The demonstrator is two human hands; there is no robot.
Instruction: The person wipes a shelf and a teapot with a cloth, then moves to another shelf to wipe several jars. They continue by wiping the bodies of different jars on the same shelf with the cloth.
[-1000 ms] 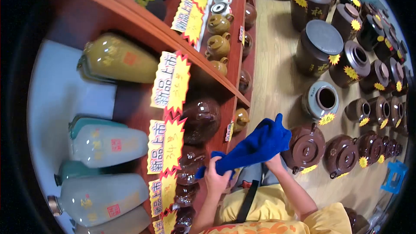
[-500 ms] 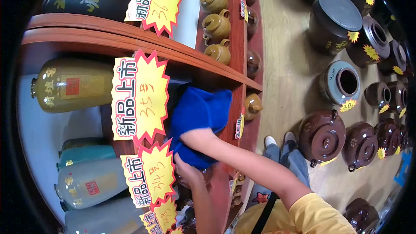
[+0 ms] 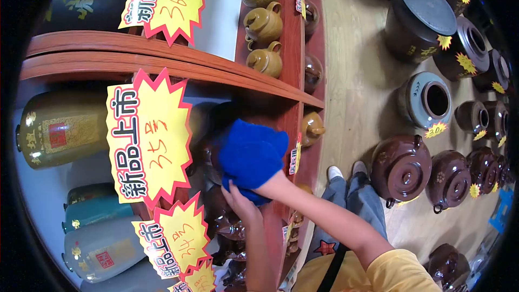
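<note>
Under the wooden shelf board [image 3: 162, 59], at the middle of the head view, a blue cloth [image 3: 251, 154] is bunched over the front of a dark brown jar [image 3: 216, 124] that stands in the shelf bay. Both of the person's hands are at that cloth. The right hand [image 3: 265, 184] is almost wholly buried beneath the cloth's lower right part, pressing it toward the jar, with only the wrist and bare forearm showing as they run down and to the right from the cloth; whether its fingers are spread or curled cannot be told. The left hand [image 3: 240, 205] sits just below the cloth, fingers drawn together and pinching the cloth's lower edge, so the cloth lies above and slightly right of this hand and touches it. Left of the cloth hangs a yellow starburst price tag [image 3: 148, 138] with red lettering, and a second such tag [image 3: 173, 238] hangs below and left of the cloth. Above the cloth, beyond the shelf board, stand three ochre teapots [image 3: 263, 21] in a row. Right of the cloth, on the wooden floor [image 3: 357, 75], sits a brown lidded pot [image 3: 400, 167], with a grey open-mouthed jar [image 3: 427, 103] above it.
</note>
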